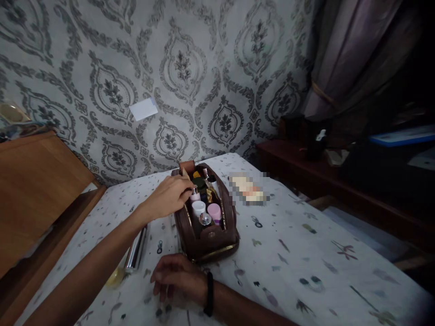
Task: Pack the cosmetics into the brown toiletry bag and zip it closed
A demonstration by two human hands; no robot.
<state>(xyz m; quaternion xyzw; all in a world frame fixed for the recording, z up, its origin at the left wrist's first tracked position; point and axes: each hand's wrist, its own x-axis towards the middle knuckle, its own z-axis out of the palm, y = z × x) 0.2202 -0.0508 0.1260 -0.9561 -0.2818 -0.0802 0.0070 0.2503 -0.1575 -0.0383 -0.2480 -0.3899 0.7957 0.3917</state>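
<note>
A brown bag [210, 242] stands unzipped on the patterned white sheet [282, 226]. Inside it are a white-capped container [199, 208], a pink-capped one [214, 213], a clear round cap [205, 219] and several other bottles. My left hand [171, 195] reaches over the bag's left edge, its fingers closed on a small bottle with a shiny top [195, 192]. Below the bag, my right hand [180, 276] rests near the sheet with its fingers loosely curled and apart, holding nothing; a black band circles that wrist.
A silver tube [136, 251] and a yellowish round item [115, 277] lie left of the bag. A blurred-out item [248, 188] lies to the right. Wooden furniture [44, 181] borders the left, a dark red shelf [288, 158] the right, and a patterned wall [210, 81] the back.
</note>
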